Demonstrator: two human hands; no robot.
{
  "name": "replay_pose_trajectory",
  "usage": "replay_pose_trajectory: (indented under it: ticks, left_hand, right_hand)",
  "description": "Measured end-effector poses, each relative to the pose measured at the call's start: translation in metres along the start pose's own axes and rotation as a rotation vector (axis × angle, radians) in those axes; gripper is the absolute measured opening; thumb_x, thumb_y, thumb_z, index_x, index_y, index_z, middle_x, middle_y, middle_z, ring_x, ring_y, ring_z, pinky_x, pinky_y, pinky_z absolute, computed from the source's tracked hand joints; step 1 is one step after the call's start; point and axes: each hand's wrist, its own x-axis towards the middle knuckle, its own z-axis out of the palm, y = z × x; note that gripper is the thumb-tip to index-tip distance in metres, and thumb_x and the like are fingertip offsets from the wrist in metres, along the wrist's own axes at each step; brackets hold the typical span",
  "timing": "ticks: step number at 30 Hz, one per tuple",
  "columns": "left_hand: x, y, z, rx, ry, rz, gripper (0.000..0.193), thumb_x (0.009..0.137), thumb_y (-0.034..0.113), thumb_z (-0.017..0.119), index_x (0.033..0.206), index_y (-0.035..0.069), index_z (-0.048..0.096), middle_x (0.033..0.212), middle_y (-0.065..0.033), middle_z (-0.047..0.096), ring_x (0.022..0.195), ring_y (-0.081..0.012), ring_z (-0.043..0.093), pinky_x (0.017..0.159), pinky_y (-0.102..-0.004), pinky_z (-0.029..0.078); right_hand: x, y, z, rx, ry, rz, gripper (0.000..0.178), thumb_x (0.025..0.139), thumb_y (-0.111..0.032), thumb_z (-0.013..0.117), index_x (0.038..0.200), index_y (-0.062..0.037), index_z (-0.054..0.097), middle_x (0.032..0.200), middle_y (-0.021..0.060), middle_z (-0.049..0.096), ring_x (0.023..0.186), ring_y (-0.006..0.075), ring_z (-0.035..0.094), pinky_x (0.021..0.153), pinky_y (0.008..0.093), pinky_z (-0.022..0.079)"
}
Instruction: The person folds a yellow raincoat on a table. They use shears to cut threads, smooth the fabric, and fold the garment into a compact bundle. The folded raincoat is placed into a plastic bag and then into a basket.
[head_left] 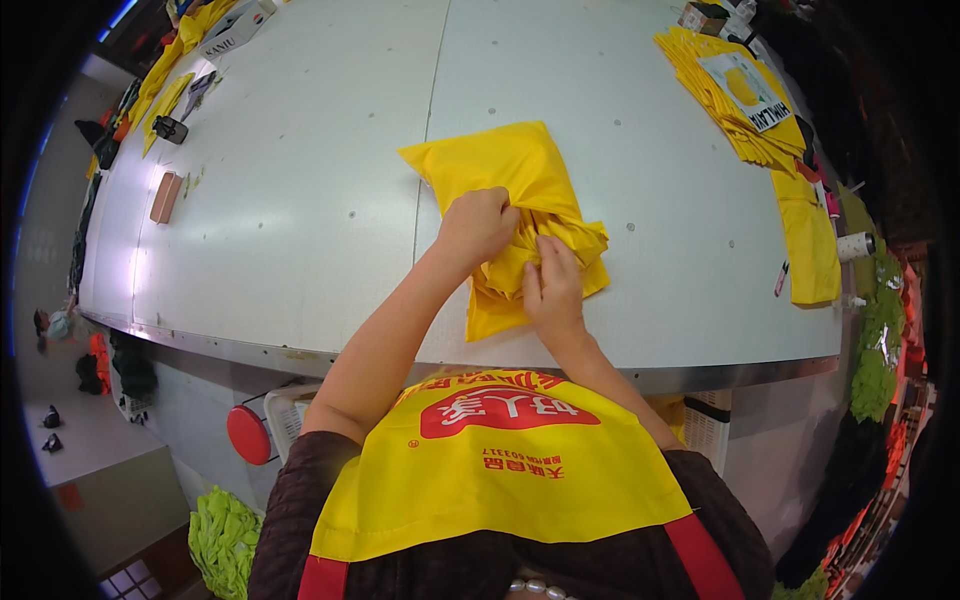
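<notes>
A bright yellow piece of cloth (505,158) lies on the large pale table (300,190) in front of me. Its far part is spread flat, while the middle is bunched into loose folds. My left hand (480,226) is closed on the upper edge of the folds, knuckles up. Just to the right and nearer to me, my right hand (555,292) has its bent fingers closed on the gathered cloth. What lies inside the folds is hidden.
At the far right is a stack of yellow fabric pieces (715,100) with a printed sheet on top. A thread spool (855,246) stands at the right edge. On the left lie a brown block (166,198) and a small black object (170,129); a white box (237,30) sits beyond.
</notes>
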Motion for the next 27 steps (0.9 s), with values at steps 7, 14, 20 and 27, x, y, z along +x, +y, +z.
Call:
replay_pose_trajectory:
  ticks: [7, 14, 20, 27]
  left_hand:
    - [-0.014, -0.008, 0.017, 0.005, 0.069, 0.175, 0.026, 0.081, 0.023, 0.053, 0.068, 0.000, 0.053, 0.072, -0.0182, 0.058, 0.068, -0.0363, 0.056, 0.060, -0.0417, 0.044]
    - [-0.028, -0.012, 0.017, 0.100, 0.103, 0.190, 0.025, 0.079, 0.026, 0.054, 0.068, 0.004, 0.054, 0.068, -0.0143, 0.058, 0.064, -0.0334, 0.057, 0.057, -0.0423, 0.045]
    - [-0.038, -0.022, 0.010, 0.105, 0.299, 0.368, 0.025, 0.078, 0.023, 0.059, 0.063, 0.007, 0.047, 0.058, -0.0123, 0.054, 0.052, -0.0314, 0.054, 0.046, -0.0394, 0.042]
    - [-0.040, -0.027, 0.026, 0.104, 0.246, 0.507, 0.027, 0.080, 0.025, 0.060, 0.062, 0.009, 0.046, 0.053, -0.0081, 0.052, 0.047, -0.0258, 0.054, 0.042, -0.0352, 0.042]
  right_hand:
    - [0.002, 0.017, 0.041, 1.520, -0.027, 0.740, 0.017, 0.086, -0.001, 0.046, 0.101, -0.0018, 0.054, 0.101, 0.0063, 0.055, 0.094, 0.0158, 0.054, 0.085, 0.0290, 0.044]
    - [0.029, 0.024, 0.056, 0.984, -0.533, 0.763, 0.023, 0.082, -0.013, 0.051, 0.103, -0.0043, 0.055, 0.100, 0.0082, 0.059, 0.097, 0.0201, 0.056, 0.083, 0.0312, 0.044]
    - [0.054, 0.019, 0.036, 0.171, -0.500, -0.040, 0.030, 0.077, -0.017, 0.058, 0.104, -0.0031, 0.056, 0.106, 0.0149, 0.059, 0.099, 0.0272, 0.056, 0.082, 0.0346, 0.045]
    - [0.064, 0.026, 0.036, -0.236, -0.259, -0.419, 0.037, 0.075, -0.022, 0.059, 0.108, -0.0052, 0.058, 0.110, 0.0126, 0.059, 0.106, 0.0291, 0.053, 0.092, 0.0409, 0.040]
